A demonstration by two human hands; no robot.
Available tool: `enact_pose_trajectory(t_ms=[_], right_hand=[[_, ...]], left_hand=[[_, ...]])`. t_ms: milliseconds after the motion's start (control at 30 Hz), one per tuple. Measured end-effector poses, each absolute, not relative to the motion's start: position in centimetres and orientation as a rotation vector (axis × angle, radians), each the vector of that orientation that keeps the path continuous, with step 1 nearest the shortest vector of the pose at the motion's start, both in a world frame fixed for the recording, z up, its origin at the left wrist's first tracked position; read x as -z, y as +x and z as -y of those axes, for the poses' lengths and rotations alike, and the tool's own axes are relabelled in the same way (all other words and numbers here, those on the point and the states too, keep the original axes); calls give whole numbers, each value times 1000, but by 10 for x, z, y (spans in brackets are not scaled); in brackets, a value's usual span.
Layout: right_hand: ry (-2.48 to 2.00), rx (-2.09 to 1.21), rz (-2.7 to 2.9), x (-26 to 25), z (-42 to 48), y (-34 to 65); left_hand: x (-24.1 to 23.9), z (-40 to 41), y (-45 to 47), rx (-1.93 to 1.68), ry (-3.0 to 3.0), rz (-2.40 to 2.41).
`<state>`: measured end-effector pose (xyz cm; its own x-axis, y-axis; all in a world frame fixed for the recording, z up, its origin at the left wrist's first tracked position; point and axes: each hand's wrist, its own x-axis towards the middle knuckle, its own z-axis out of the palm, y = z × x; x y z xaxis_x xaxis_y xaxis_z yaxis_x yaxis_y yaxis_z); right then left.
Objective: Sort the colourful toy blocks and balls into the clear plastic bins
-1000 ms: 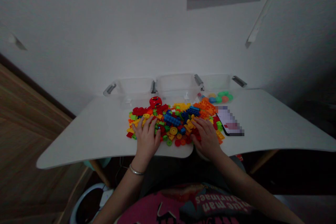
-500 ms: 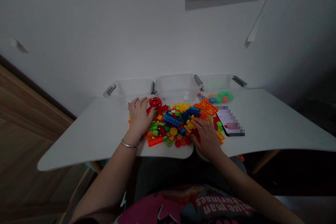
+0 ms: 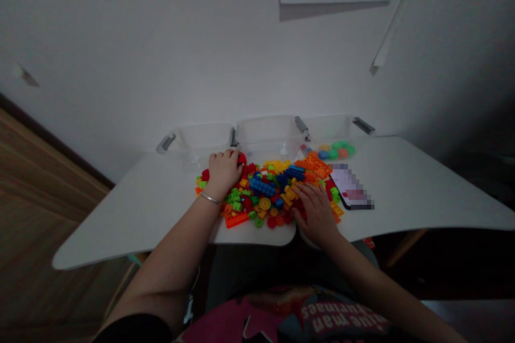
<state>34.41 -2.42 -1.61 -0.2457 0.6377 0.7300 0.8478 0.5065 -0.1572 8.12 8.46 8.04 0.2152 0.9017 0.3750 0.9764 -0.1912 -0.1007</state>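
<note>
Red and rounded, a glossy plastic piece with small yellow and dark markings (image 3: 242, 159) sits at the far side of a loose heap of multicoloured plastic building bricks (image 3: 245, 185), partly covered by the left hand (image 3: 225, 172). That hand's fingers lie close together and bend over the piece; whether they pinch it cannot be told, as the fingertips are hidden. A shiny silver-coloured bangle (image 3: 210, 198) circles the wrist.

On the heap's near right part rests the right hand (image 3: 317, 211), its fingers stretched loosely over yellow studded bricks (image 3: 288, 194), thumb apart from them. Between the hands lie a long blue studded brick (image 3: 262, 187) and a round yellow wheel-like piece (image 3: 264, 203); a flat orange-red bar (image 3: 237, 220) lies at the near edge.

Just right of the heap is a dark-edged phone with a pixelated screen (image 3: 351, 186). Behind, along the wall, stand three clear plastic bins (image 3: 265, 127), the right one showing green, orange and blue pieces (image 3: 333, 154). All rest on a white tabletop (image 3: 422, 187).
</note>
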Motion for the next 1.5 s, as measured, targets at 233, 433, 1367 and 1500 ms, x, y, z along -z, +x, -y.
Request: enact_pose_trajectory(t_ms=[233, 433, 1367, 1500], right_hand=[[-1227, 341, 1981, 15, 25, 344], [-1214, 381, 1995, 12, 26, 343], [-1045, -7, 1801, -17, 12, 346], [-894, -268, 1848, -51, 2, 341]], left_hand=[[-84, -85, 85, 192, -2231, 1789], [-86, -89, 81, 226, -2229, 1783], [-83, -9, 112, 2635, -2493, 2034], [-76, -1, 135, 2750, -2563, 2147]])
